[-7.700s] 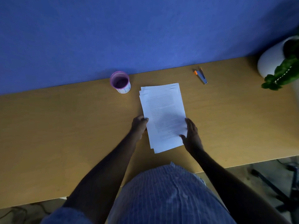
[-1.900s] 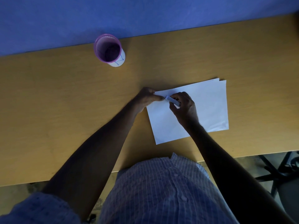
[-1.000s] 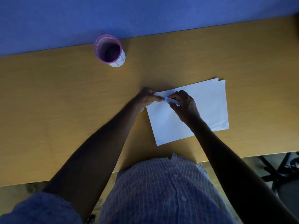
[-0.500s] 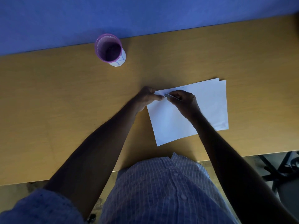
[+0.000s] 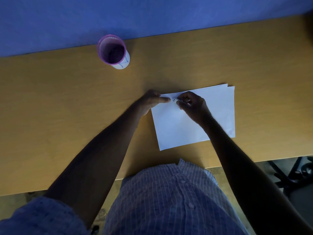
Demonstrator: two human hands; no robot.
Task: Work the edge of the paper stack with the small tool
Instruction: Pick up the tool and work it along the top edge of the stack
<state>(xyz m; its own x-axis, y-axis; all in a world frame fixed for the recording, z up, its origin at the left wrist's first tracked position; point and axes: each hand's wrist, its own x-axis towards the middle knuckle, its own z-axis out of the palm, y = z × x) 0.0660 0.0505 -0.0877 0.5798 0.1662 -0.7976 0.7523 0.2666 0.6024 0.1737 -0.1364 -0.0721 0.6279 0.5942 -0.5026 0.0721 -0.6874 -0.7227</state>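
Note:
A white paper stack point(image 5: 216, 114) lies blank side up on the wooden desk point(image 5: 67, 107), turned lengthwise left to right. My left hand point(image 5: 150, 101) pinches the stack's far left corner, thumb on top. My right hand point(image 5: 191, 104) is closed around the small tool point(image 5: 176, 100); only its pale tip shows, pointing left at that corner. Small dark marks show on the paper just beside the tip. The rest of the tool is hidden in my fingers.
A purple-rimmed cup point(image 5: 113, 51) stands at the back of the desk by the blue wall point(image 5: 152, 14). The desk's front edge runs just before my striped shirt point(image 5: 169, 200). A chair base point(image 5: 291, 173) sits on the floor at right.
Since the oldest frame the stack was turned over and sideways and the tool picked up. Over the last second my right hand rolled the tool, its tip shifting slightly left at the corner.

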